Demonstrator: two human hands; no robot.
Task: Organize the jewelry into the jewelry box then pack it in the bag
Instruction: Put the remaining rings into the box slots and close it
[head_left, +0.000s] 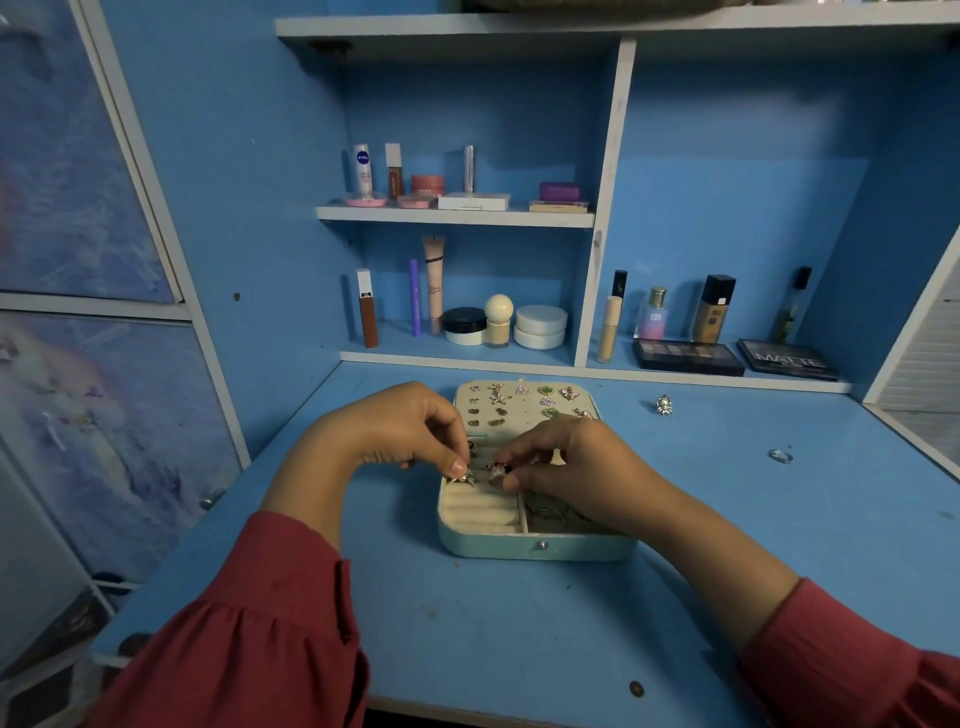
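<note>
Blue desk (519, 623) under cosmetics-lined blue shelves (457, 215).

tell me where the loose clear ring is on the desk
In the head view the clear ring lies on the blue desk, right of the open jewelry box and nearer than the small silver charm.

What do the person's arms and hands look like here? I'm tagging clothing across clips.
Both arms wear loose dark-red sleeves: the left sleeve is gathered into pleats at a cuff on the forearm, and the right sleeve ends at a similar cuff. The left hand and right hand are bare, with no gloves, watch or bracelets visible.
</note>
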